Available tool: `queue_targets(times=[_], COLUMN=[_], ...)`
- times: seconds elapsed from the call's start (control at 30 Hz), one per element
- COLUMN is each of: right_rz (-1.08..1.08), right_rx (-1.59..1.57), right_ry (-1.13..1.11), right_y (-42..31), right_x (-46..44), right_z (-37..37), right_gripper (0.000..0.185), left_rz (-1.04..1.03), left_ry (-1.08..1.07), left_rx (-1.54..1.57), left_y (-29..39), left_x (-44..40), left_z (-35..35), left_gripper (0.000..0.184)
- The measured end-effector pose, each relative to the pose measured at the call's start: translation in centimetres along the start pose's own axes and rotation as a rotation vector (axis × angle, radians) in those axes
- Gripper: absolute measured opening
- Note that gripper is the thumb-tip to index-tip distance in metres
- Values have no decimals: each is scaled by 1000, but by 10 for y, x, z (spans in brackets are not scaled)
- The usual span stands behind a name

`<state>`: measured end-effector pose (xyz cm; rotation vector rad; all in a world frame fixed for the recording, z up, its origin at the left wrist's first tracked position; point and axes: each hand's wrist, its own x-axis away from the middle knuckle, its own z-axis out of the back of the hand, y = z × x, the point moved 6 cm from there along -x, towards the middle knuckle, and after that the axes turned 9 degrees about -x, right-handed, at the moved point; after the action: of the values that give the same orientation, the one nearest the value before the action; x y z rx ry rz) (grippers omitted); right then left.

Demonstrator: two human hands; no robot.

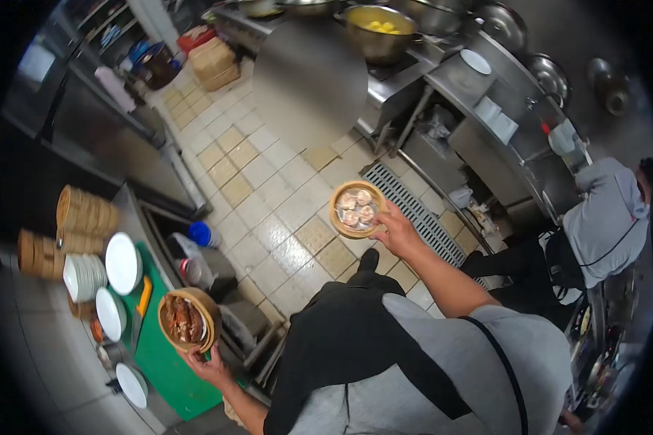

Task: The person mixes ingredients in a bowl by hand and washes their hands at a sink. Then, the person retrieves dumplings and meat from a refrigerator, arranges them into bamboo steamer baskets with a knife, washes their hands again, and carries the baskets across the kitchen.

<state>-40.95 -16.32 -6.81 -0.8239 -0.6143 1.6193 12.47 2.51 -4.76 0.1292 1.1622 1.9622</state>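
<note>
My right hand (400,230) is closed on the edge of a small round bamboo steamer (334,212), held out over the tiled floor. Inside it sit several pale pinkish dumplings (356,207). At the lower left, my left hand (209,366) grips the near side of another bamboo steamer (212,310) beside the edge of a green cutting board (159,362). Dark reddish-brown pieces of food (183,320) fill that one. Whether its base touches the board, I cannot tell.
A knife with an orange handle (145,296) lies on the board near white bowls (124,263), stacked plates (85,278) and stacked steamers (87,210). A co-worker (606,217) stands at the right by steel counters. A large pot (379,47) sits on the stove ahead; a floor grate (417,210) runs below.
</note>
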Motion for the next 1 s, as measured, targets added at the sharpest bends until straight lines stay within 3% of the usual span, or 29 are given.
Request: queue_targets(times=[0.07,0.1,0.17,0.2,0.23,0.27,0.4,0.5,0.6,0.8,0.93,0.97,1.0], right_rz=[-46,-93,-135,-167,-226,-233,-373,-475,-598,-741,-781,-785,-652], right_rx=[7,6,40,69,59,63,77,89,144,179,175,169,177], right_ry=[33,41,91,113,153,163,280,348,390,582,735,823,849], right_y=[32,49,74,84,97,105,151,179,197,201,193,194,193], right_x=[5,8,15,19,24,29,43,48,42,29,21,20,16], right_z=[38,57,95,109,124,136,179,196,220,260,277,284,291], right_gripper=[37,37,37,37,37,37,36,35,35,36,36,35,32], left_rz=[-211,-22,-132,-214,-288,-366,-427,-548,-614,-867,-920,-963,-1001], left_ry=[-60,-175,-222,-318,-337,-372,-682,-801,-922,-1042,-1150,-1147,-1145], left_rx=[104,187,221,37,117,223,361,375,577,508,386,338,289], left_y=[43,35,94,117,109,175,255,336,414,570,628,640,650], left_x=[-8,-10,-11,-12,-14,-8,10,24,42,84,126,137,148], left_z=[-64,-103,-177,-210,-256,-281,-424,-512,-606,-742,-831,-849,-862], left_gripper=[35,37,41,40,41,43,46,48,47,49,49,50,51])
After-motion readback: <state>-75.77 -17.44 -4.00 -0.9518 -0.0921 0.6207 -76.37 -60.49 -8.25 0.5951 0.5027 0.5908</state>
